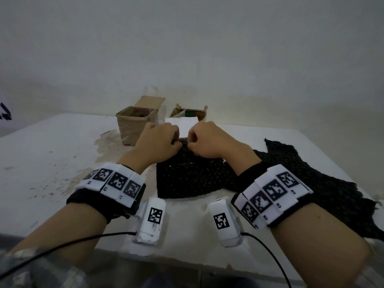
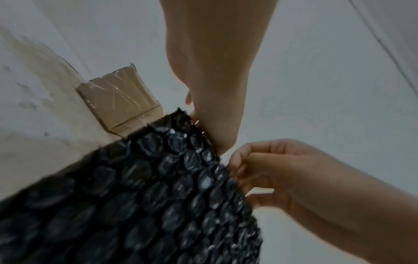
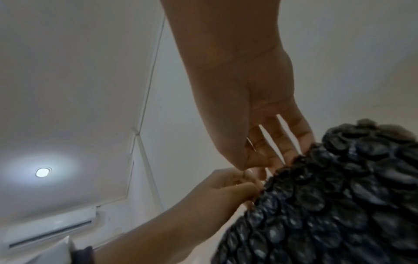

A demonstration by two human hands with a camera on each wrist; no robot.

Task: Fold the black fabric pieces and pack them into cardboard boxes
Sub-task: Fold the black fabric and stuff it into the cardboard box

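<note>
A folded black bubbly fabric piece [image 1: 189, 177] lies in the middle of the white table [image 1: 52, 154]. My left hand [image 1: 173, 140] and right hand [image 1: 193, 141] sit side by side at its far edge, fingers curled, each pinching that edge. The left wrist view has the left fingers [image 2: 194, 116] against the fabric [image 2: 147, 196] and the right hand [image 2: 253, 169] gripping its rim. In the right wrist view, the right fingers [image 3: 271, 157] and left hand [image 3: 233, 185] meet at the fabric [image 3: 328, 205]. An open cardboard box [image 1: 133, 125] stands just beyond my left hand.
A second, unfolded black fabric piece [image 1: 311, 183] spreads over the table's right side to its edge. Behind my hands are a white sheet [image 1: 181, 124] and another low cardboard box [image 1: 191, 113] against the wall. A brown stain [image 1: 108, 146] marks the table near the box.
</note>
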